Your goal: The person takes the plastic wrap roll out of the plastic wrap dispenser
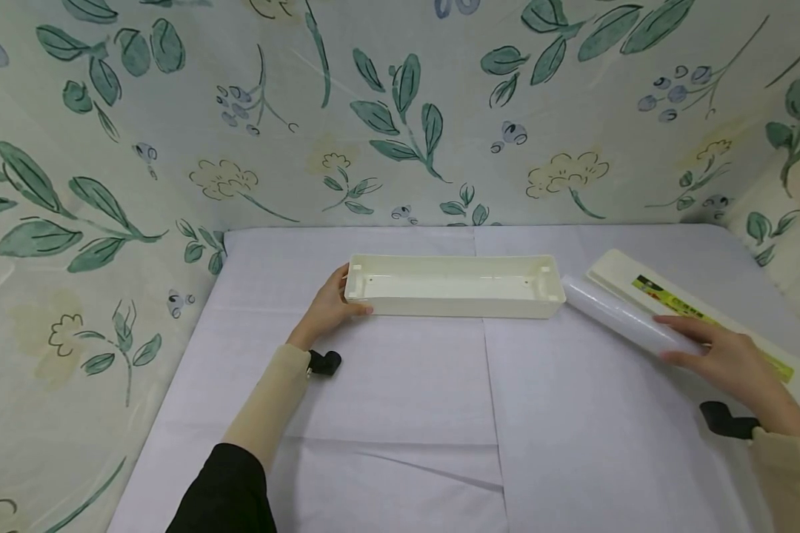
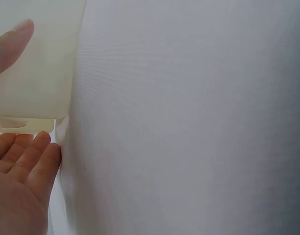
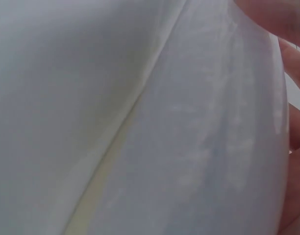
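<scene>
A long cream plastic box (image 1: 453, 306) without a lid sits near the back of the table, its open side up. My left hand (image 1: 330, 305) grips its left end, thumb on the front wall and fingers at the end wall; the left wrist view shows the thumb (image 2: 12, 46) against the box (image 2: 37, 88). On the right, my right hand (image 1: 733, 359) holds the near end of a roll of clear plastic film (image 1: 623, 314). The roll slants, its far end close to the box's right end. In the right wrist view the film roll (image 3: 204, 132) fills much of the picture.
A long cream lid (image 1: 680, 292) with a yellow and black label (image 1: 673, 297) lies slanted just behind the roll, partly behind my right hand. White cloth (image 1: 387, 385) with fold lines covers the table. A leaf-patterned curtain (image 1: 400, 163) hangs behind and at the sides.
</scene>
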### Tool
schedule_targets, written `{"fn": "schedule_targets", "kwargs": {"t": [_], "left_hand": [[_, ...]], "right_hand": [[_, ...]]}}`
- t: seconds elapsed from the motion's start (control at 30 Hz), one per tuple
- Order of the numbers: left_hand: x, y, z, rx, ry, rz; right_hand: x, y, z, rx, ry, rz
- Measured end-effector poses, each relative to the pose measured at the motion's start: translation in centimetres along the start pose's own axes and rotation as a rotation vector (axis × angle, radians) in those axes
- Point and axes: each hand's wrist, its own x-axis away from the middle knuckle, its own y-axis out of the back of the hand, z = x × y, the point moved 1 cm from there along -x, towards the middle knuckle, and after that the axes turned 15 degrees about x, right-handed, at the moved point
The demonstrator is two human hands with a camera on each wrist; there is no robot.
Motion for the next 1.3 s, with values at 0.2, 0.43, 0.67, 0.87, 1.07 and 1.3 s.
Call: {"fn": "schedule_targets", "kwargs": {"t": [0.2, 0.43, 0.67, 0.87, 1.07, 1.3], "left_hand": [[0.0, 0.1, 0.0, 0.002, -0.01, 0.001], [0.0, 0.1, 0.0, -0.007, -0.016, 0.001], [0.0, 0.1, -0.3, -0.019, -0.012, -0.001], [0.0, 0.1, -0.2, -0.024, -0.005, 0.0], [0.0, 0.0, -0.2, -0.017, -0.006, -0.002], [0.3, -0.1, -0.7, -0.015, -0.001, 0.005]], "right_hand": [[0.0, -0.2, 0.1, -0.005, 0.038, -0.026], [-0.1, -0.3, 0.1, 0.007, 0.051, -0.031], [0.0, -0.7, 0.0, 0.016, 0.118, -0.077], [0.2, -1.1, 0.0, -0.008, 0.121, -0.071], [0.3, -1.2, 0.0, -0.015, 0.142, -0.082], [0.3, -1.0, 0.2, -0.006, 0.132, -0.038]]}}
